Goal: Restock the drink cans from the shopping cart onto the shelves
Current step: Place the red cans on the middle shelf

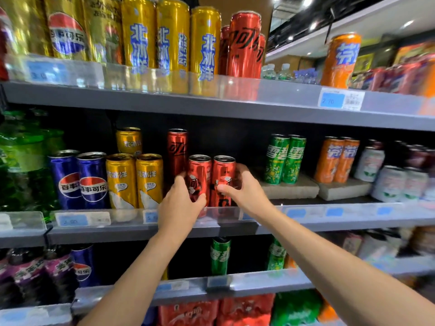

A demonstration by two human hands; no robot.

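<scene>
Bare forearms reach in; left hand (180,201) grip wraps left red can (199,175), right hand (243,189) wraps right red can (223,178), 2 upright on middle shelf (235,228) front. Rigid, slick, likely full; hold mid-body.

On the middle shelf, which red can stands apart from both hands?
The tall red can behind; each hand grips one of the two front cans.

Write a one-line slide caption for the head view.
Left hand and right hand each grip a red can at the middle shelf front.
</scene>
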